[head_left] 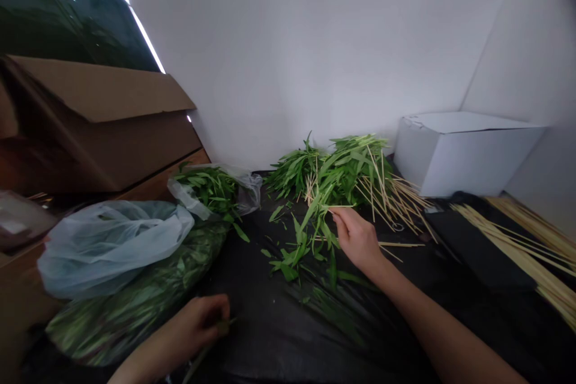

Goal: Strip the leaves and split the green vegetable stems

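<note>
My right hand (357, 239) is closed in a pinch on a thin wooden skewer (338, 207) at the near edge of a leafy heap. Long green leaves (353, 159) with several skewers (405, 207) sticking out of them make up that heap. Loose leaves (288, 264) lie below and left of this hand. Lower left, my left hand (200, 324) has its fingers curled round a green stem (198, 365), partly hidden and dim. Beside it lies a clear bag packed with greens (135, 312).
A crumpled whitish plastic bag (117, 243) rests on the packed greens, with an opened bag of leaves (211, 189) behind. Cardboard box (135, 150) stands at left, white box (472, 153) at back right. Bundled skewers (508, 246) lie at right on the black-covered table (265, 336).
</note>
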`<move>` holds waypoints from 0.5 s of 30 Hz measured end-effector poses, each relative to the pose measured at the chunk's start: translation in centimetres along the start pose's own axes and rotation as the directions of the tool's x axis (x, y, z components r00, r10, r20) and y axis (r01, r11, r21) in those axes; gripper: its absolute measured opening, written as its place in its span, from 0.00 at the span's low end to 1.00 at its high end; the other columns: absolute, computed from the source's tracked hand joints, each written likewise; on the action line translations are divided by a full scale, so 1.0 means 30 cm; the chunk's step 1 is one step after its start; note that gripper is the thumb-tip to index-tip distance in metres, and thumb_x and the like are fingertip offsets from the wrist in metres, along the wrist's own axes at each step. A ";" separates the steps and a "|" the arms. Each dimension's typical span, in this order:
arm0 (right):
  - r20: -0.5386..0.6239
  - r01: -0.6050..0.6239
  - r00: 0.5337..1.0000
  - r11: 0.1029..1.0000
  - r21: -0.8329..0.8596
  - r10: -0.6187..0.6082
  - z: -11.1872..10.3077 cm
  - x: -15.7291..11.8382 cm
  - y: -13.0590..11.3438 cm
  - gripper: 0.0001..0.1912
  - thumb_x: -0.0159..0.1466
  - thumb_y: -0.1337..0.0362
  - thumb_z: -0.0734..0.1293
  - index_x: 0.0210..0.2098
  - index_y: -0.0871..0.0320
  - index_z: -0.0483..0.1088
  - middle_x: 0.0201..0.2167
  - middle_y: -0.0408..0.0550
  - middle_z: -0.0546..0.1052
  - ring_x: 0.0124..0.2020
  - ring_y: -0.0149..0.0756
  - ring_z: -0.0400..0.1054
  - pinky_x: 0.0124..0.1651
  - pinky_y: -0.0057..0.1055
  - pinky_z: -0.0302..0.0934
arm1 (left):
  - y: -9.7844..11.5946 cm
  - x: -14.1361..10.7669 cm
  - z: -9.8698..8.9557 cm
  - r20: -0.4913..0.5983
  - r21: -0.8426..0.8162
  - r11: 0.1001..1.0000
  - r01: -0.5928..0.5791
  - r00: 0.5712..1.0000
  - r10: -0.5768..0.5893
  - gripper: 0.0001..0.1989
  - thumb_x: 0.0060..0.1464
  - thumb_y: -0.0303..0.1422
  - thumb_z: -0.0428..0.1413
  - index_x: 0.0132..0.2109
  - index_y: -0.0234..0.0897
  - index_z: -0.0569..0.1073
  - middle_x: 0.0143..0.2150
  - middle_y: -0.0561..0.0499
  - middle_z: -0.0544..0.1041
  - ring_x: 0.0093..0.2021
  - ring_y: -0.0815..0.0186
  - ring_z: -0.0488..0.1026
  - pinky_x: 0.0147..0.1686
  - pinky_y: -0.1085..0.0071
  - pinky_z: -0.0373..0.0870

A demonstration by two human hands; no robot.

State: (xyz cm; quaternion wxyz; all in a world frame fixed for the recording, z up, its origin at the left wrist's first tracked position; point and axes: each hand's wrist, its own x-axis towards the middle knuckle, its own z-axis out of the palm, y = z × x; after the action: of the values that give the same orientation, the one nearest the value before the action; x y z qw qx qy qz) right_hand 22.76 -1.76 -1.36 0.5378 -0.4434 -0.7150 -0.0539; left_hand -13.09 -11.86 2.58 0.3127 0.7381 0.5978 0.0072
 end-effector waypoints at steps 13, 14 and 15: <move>0.006 0.022 1.000 1.000 -0.003 -0.022 -0.005 0.006 -0.003 0.14 0.69 0.67 0.56 0.47 0.55 0.70 0.42 0.49 0.78 0.42 0.37 0.74 0.45 0.32 0.68 | 0.189 0.298 -0.031 -0.215 -0.104 0.965 -0.241 0.953 0.215 0.19 0.51 0.44 0.56 0.46 0.37 0.76 0.35 0.49 0.78 0.33 0.64 0.72 0.33 0.71 0.65; 0.011 0.025 1.000 1.000 -0.002 -0.025 -0.004 0.005 -0.004 0.14 0.69 0.67 0.56 0.47 0.55 0.70 0.42 0.49 0.78 0.42 0.37 0.74 0.46 0.32 0.68 | 0.185 0.317 -0.041 -0.220 -0.106 0.960 -0.260 0.948 0.232 0.19 0.52 0.44 0.56 0.45 0.37 0.76 0.35 0.49 0.78 0.32 0.64 0.72 0.33 0.71 0.66; 0.017 0.027 0.999 1.000 0.001 -0.027 -0.003 0.004 -0.005 0.14 0.69 0.68 0.56 0.47 0.55 0.69 0.42 0.49 0.78 0.42 0.37 0.74 0.46 0.32 0.68 | 0.181 0.341 -0.057 -0.229 -0.115 0.952 -0.282 0.940 0.251 0.18 0.52 0.44 0.55 0.43 0.36 0.77 0.34 0.48 0.79 0.33 0.64 0.73 0.33 0.71 0.66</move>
State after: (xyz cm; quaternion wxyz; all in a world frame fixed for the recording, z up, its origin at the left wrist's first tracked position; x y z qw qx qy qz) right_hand 22.72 -1.81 -1.17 0.5310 -0.4339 -0.7255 -0.0573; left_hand -6.06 -2.50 2.78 0.2965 0.7824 0.5200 0.1720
